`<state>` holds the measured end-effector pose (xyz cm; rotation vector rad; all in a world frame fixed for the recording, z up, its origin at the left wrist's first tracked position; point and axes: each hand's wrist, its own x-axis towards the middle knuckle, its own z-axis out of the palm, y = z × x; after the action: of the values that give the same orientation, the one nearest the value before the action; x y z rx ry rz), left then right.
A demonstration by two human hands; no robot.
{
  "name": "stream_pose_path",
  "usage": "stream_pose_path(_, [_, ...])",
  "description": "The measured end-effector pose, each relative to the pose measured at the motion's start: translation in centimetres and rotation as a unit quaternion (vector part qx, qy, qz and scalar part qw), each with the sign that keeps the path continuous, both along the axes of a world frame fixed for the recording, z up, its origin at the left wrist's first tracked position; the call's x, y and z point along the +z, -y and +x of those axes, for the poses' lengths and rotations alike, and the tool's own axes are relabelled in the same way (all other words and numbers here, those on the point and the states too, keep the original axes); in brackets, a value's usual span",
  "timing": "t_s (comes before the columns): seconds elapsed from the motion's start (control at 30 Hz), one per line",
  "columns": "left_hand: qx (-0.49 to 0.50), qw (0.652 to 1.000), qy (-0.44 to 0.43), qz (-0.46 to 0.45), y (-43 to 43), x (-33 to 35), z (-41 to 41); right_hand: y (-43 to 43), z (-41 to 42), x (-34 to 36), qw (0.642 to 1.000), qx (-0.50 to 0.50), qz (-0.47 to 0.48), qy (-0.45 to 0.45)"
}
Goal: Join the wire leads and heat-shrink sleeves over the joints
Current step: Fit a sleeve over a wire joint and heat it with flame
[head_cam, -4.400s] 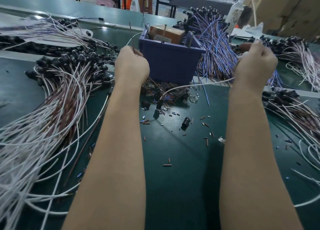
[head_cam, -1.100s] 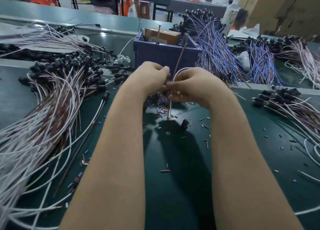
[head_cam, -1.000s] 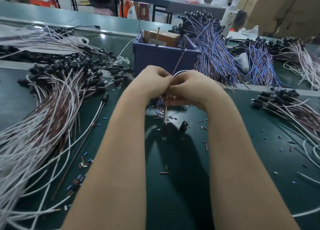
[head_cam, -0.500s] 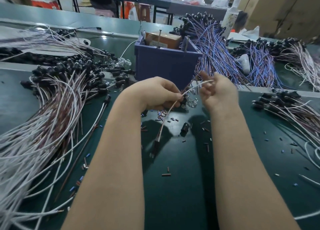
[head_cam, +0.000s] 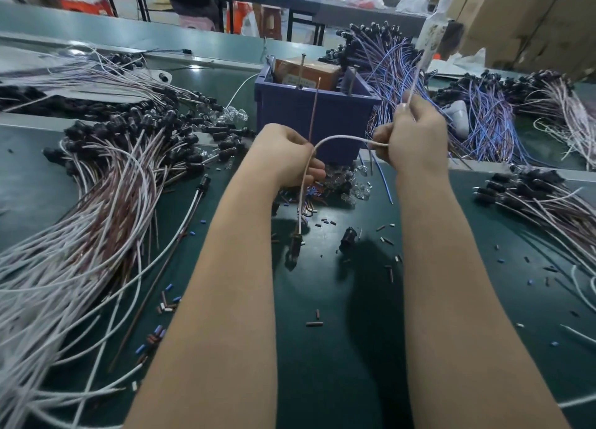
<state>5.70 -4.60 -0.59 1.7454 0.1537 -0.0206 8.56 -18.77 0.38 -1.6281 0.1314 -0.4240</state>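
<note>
My left hand [head_cam: 285,157] is closed on a thin brown wire lead [head_cam: 313,112] that sticks straight up from the fist. A white wire lead [head_cam: 338,138] arcs from that fist to my right hand [head_cam: 416,138], which grips it; its free end rises above the fingers. Below my left hand the wire hangs down to a dark connector [head_cam: 295,246] just over the green mat. Short heat-shrink sleeves [head_cam: 314,323] lie scattered on the mat. The joint itself is hidden inside my fingers.
A purple bin [head_cam: 309,118] with a cardboard box stands just behind my hands. Piles of white-brown wired connectors [head_cam: 106,183] fill the left; more lie at the right [head_cam: 535,199]. Blue-purple wire bundles [head_cam: 390,70] lie behind. A loose black connector [head_cam: 348,239] sits mid-mat.
My hands, pressed together a second ago, have drawn apart. The right hand has risen and closed on the white wire; the brown lead now points up from my left fist.
</note>
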Motion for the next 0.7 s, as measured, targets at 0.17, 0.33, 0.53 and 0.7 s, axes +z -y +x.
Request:
stream_pose_path(0.17, [0.004, 0.997, 0.027, 0.075, -0.3, -0.4, 0.5, 0.1, 0.1, -0.1, 0.995, 0.004, -0.096, 0.008])
stream_pose_path(0.33, [-0.045, 0.983, 0.035, 0.176, -0.2, -0.6, 0.6, 0.9, 0.5, -0.6, 0.979, -0.050, -0.196, -0.009])
stream_pose_path(0.53, [-0.045, 0.985, 0.009, 0.164, -0.1, -1.1, 0.8, 0.9, 0.1, -0.8, 0.962, -0.053, -0.268, 0.013])
stream_pose_path(0.7, [-0.020, 0.994, -0.008, 0.103, 0.0, -0.8, 1.3, 0.2, 0.0, -0.7, 0.976, -0.018, -0.217, 0.030])
